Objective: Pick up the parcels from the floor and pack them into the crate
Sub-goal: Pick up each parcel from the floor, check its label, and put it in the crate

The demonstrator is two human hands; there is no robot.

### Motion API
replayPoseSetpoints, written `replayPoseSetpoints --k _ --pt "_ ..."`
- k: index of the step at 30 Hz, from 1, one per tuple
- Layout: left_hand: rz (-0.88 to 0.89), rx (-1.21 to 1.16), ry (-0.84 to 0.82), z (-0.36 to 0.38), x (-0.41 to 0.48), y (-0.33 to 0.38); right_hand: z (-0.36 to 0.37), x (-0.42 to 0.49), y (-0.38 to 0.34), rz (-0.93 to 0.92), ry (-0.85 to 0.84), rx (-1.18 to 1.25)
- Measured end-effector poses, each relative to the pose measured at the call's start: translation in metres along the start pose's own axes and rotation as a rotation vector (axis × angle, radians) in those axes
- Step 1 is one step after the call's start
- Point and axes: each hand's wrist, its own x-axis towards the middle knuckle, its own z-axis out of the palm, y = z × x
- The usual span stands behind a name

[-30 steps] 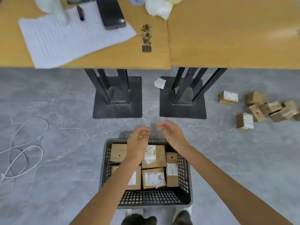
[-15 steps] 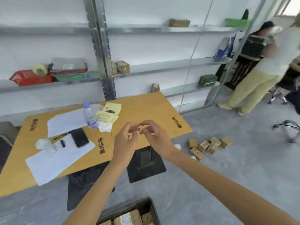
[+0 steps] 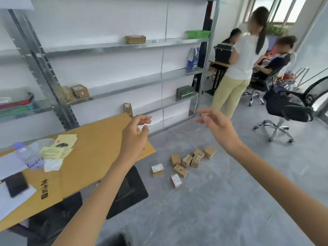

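Note:
Several small brown cardboard parcels (image 3: 186, 161) lie in a loose cluster on the grey floor, right of the table; two show white labels, one parcel (image 3: 157, 169) apart at the left. My left hand (image 3: 135, 135) is raised in front of me with fingers loosely curved, holding nothing. My right hand (image 3: 217, 126) is raised to the right of it, fingers relaxed and empty. Both hands are high above the parcels. Only a dark corner of the crate (image 3: 115, 240) shows at the bottom edge.
A wooden table (image 3: 92, 157) at the left carries papers, a water bottle (image 3: 26, 156) and a phone (image 3: 16, 183). Metal shelving (image 3: 124, 45) lines the wall. A standing person (image 3: 243, 68), seated people and office chairs (image 3: 287, 110) are at the right.
The view has swung up from the crate and to the right. My hands, close together before, have moved apart. The parcels on the floor now lie below and between them.

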Motion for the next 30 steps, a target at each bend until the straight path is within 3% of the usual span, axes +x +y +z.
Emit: replayPoseSetpoints --k 11,22,30 --pt "0.022 0.056 -0.012 0.133 0.030 0.012 -0.129 0.025 0.107 0.148 0.169 0.062" --pt "0.006 0.084 -0.043 0.207 0.106 -0.022 -0.149 0.097 0.174 0.245 0.208 0.107" --pt "-0.059 0.103 -0.075 0.260 0.206 -0.078 -0.135 0.205 0.233 0.324 0.104 0.082"
